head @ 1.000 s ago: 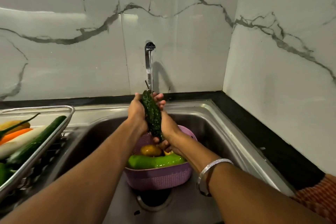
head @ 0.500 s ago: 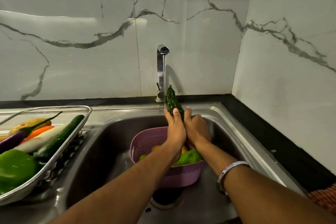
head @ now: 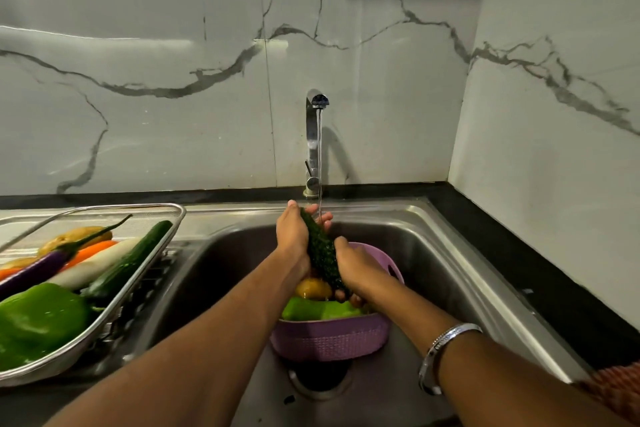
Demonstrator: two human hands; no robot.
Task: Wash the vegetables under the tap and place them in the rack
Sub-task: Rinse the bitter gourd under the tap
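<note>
A dark green bumpy bitter gourd (head: 322, 250) is held slanted under the running tap (head: 313, 135). My left hand (head: 292, 236) grips its upper end, where the thin water stream lands. My right hand (head: 353, 270) wraps its lower end. Below them a purple basket (head: 329, 340) stands in the sink and holds a yellow vegetable (head: 311, 288) and a light green one (head: 318, 310). The metal rack (head: 138, 274) on the left carries a green capsicum (head: 38, 322), a cucumber (head: 131, 260), a white radish, a carrot and a purple brinjal (head: 38, 269).
The steel sink basin (head: 214, 270) has its drain (head: 320, 381) just in front of the purple basket. A black counter strip (head: 540, 288) runs along the right, under marble walls. A patterned cloth (head: 620, 388) shows at the lower right edge.
The gourd was upright half a second ago, with both hands at its base; now it lies slanted, my left hand at its top and my right at its bottom. The view shifted right.
</note>
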